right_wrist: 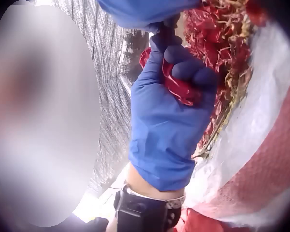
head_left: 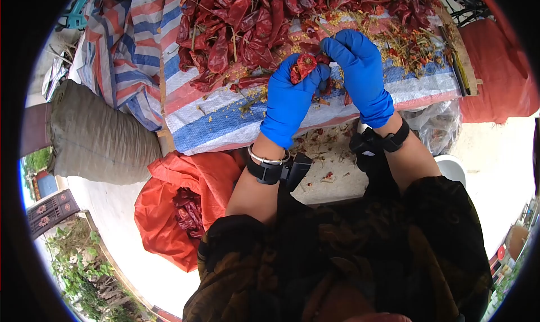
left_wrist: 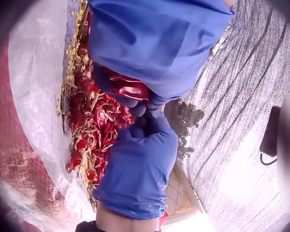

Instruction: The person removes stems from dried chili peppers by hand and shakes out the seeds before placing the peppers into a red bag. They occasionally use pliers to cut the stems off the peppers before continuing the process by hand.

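Note:
My blue-gloved left hand [head_left: 291,99] grips a dried red chili [head_left: 304,67] with curled fingers, and the chili's wrinkled body shows above the glove. Touching it from the right is my gloved right hand [head_left: 360,74], its bent fingertips pinching the chili's end; the contact itself is mostly hidden. In the left wrist view the left hand [left_wrist: 145,48] is uppermost, round the glossy chili [left_wrist: 130,89], and the right hand [left_wrist: 137,169] meets its fingertips from below. The right wrist view shows the left hand [right_wrist: 169,116] closed round the chili [right_wrist: 181,89], under the right hand [right_wrist: 145,12].
A heap of dried chilies [head_left: 247,26] covers the back of the striped sheet [head_left: 202,133]. Stems and yellow seeds [head_left: 416,52] lie at right, near a dark tool [head_left: 461,74]. An orange-red bag [head_left: 163,209] of chilies stands lower left, beside a full grey sack [head_left: 101,136].

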